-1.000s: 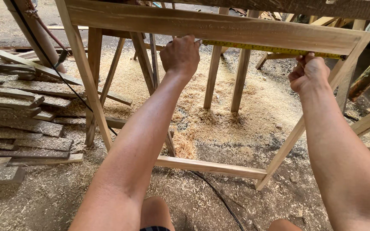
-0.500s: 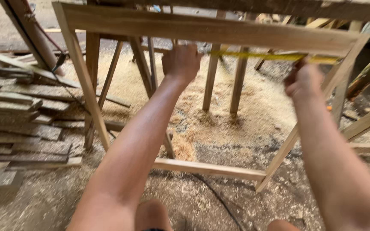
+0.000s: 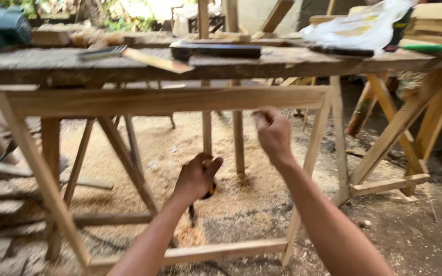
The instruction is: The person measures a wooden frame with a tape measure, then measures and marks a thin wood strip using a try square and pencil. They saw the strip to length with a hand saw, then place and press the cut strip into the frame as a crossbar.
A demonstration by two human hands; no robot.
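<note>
Head view: the left hand (image 3: 196,178) is clenching its grip around a small dark-and-yellow tape measure (image 3: 210,192), low inside the pale rectangular wooden frame (image 3: 164,100). The right hand (image 3: 273,134) is hovering fisted just below the frame's top rail, before the weathered plank table (image 3: 52,65).

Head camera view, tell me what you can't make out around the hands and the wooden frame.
- Left hand: the small dark and yellow object it grips is mostly hidden by the fingers.
- Right hand: motion blur hides whether its closed fingers pinch anything.
- Wooden frame: its bottom corners are partly cut off by the lower edge.
- Workbench: the white plastic bag is overexposed.
</note>
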